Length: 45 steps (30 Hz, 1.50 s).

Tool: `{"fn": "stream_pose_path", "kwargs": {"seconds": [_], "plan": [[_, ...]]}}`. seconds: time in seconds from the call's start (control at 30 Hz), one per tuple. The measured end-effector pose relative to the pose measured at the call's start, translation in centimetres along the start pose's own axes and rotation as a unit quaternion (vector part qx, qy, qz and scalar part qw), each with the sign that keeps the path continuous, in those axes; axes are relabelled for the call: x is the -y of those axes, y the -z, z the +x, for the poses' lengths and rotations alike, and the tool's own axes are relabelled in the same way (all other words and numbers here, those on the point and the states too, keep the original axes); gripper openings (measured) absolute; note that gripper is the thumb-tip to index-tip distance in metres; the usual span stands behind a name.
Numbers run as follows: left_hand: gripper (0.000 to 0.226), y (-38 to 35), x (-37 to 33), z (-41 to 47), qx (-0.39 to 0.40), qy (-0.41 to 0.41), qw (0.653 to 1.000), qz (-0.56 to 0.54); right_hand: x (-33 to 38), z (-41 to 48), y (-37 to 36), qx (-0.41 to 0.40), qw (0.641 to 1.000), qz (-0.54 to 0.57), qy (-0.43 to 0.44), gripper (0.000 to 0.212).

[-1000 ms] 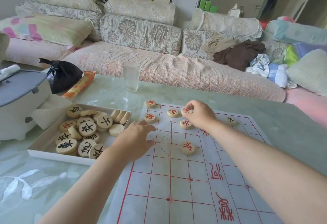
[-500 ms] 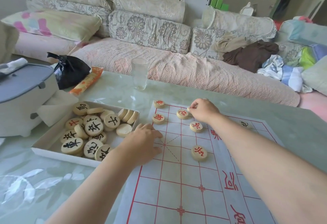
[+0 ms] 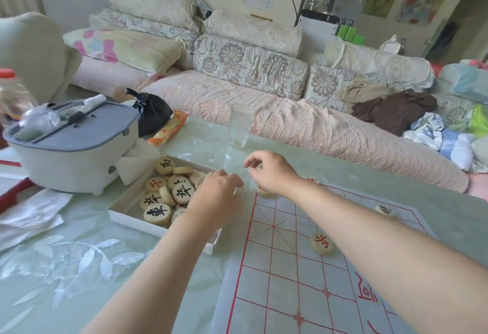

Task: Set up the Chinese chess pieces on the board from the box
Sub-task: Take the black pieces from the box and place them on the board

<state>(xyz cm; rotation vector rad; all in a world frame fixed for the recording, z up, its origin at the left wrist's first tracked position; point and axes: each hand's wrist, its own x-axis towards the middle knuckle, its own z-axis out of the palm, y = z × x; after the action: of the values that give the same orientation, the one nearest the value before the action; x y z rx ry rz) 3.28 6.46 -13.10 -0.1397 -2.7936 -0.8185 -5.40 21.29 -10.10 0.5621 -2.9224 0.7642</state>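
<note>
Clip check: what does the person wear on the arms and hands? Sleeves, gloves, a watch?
Nothing worn shows. The left hand and right hand are ungloved. The left forearm and right forearm are uncovered to the picture's edge: no sleeve, watch or bracelet in view. A ring is too small to tell.

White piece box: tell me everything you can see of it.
Shallow, open white box, cardboard by the look, lying flat on the glossy table left of the board. It holds a heap of pale wooden chess pieces with black and red characters. The left hand reaches in over its right side, hiding that part.
</note>
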Motion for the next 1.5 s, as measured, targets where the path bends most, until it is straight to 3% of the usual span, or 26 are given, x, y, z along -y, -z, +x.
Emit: {"fn": "stream_pose_path", "kwargs": {"seconds": [0.27,0.37,0.47,0.57,0.73,0.93,1.1,1.2,1.3,1.4,1.5], "plan": [[0.039,4.3,5.4,-2.0,-0.052,0.111,0.987,0.107,7.0,0.3,-4.2,0.047,0.996,-0.004,0.071,0.018],[0.033,5.4,7.5,-2.6,-0.075,0.14,0.983,0.092,9.3,1.0,-5.8,0.044,0.995,-0.01,0.088,0.026],[0.039,6.3,8.9,-3.0,-0.025,0.148,0.985,0.091,11.1,1.8,-7.3,0.066,0.991,-0.066,0.101,0.042],[0.035,6.5,9.9,-3.2,0.04,0.141,0.985,0.094,12.1,2.9,-8.4,0.074,0.982,-0.139,0.101,0.043],[0.037,7.4,10.2,-3.6,0.012,0.146,0.989,0.01,12.5,3.6,-8.4,0.069,0.984,-0.148,0.075,0.032],[0.046,8.1,10.0,-3.6,-0.068,0.155,0.984,-0.047,12.3,3.7,-7.3,0.029,0.995,0.092,-0.002,0.027],[0.066,8.7,10.0,-3.6,-0.11,0.109,0.985,-0.08,13.3,3.0,-6.7,0.115,0.96,0.253,-0.041,0.021],[0.055,9.2,10.1,-3.7,-0.128,0.09,0.984,-0.084,14.5,2.2,-6.5,0.152,0.944,0.289,-0.041,0.023],[0.045,10.1,10.6,-4.2,-0.133,0.115,0.983,-0.05,15.3,2.2,-7.3,0.135,0.961,0.242,-0.019,0.023],[0.039,10.6,11.6,-5.1,-0.101,0.154,0.983,0.014,15.2,2.7,-8.2,0.09,0.988,0.123,0.021,0.024],[0.035,10.9,12.5,-5.8,-0.076,0.179,0.979,0.06,15.7,2.4,-8.8,0.126,0.99,-0.011,0.064,0.022]]}}
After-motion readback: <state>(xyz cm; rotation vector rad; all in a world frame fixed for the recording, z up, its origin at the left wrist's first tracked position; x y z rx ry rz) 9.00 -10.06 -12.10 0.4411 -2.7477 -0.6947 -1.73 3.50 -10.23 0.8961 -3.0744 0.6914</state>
